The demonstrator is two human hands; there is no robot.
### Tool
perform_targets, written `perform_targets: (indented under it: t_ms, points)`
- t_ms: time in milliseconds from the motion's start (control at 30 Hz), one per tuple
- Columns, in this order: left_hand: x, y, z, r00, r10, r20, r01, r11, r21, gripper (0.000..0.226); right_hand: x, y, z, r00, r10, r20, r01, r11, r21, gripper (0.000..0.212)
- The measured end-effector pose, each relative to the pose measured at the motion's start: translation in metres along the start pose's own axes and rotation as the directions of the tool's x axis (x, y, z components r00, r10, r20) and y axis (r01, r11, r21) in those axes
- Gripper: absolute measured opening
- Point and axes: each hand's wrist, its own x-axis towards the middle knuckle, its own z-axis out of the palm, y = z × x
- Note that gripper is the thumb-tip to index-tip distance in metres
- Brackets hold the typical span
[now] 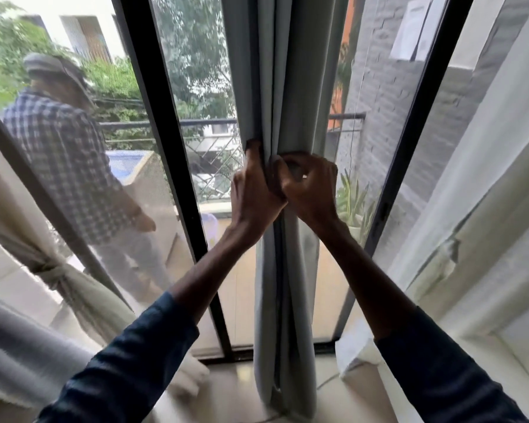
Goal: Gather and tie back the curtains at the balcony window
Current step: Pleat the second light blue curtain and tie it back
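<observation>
A grey-green curtain [287, 71] hangs gathered into a narrow bundle in front of the balcony window, reaching down to the floor. My left hand [254, 193] grips the bundle's left folds, fingers curled into the fabric. My right hand [310, 187] grips the right side of the same bundle at the same height, touching the left hand. A beige curtain [83, 297] at the lower left is knotted back at its middle.
Black window frames [177, 166] stand left and right of the bundle. A person in a checked shirt [64, 154] stands outside on the balcony by its railing [202, 122]. A sheer white curtain [471, 193] hangs at the right. Potted plants [351, 203] sit outside.
</observation>
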Motion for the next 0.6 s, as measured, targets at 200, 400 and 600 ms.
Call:
perform_targets:
  t_ms: [200, 400, 600]
  points:
    - [-0.011, -0.017, 0.013, 0.982, -0.114, 0.151, 0.093, 0.986, 0.138, 0.023, -0.01, 0.027, -0.008, 0.998, -0.063, -0.023, 0.063, 0.998, -0.011, 0.011]
    - [-0.029, -0.03, 0.013, 0.95, -0.206, 0.235, 0.159, 0.966, 0.205, 0.032, -0.031, 0.078, -0.001, 0.989, 0.027, 0.143, 0.01, 0.967, -0.255, 0.027]
    - [-0.07, -0.021, -0.025, 0.975, -0.069, 0.21, 0.02, 0.973, 0.229, 0.048, -0.086, 0.078, -0.015, 0.977, 0.02, 0.213, -0.001, 0.996, -0.086, 0.023]
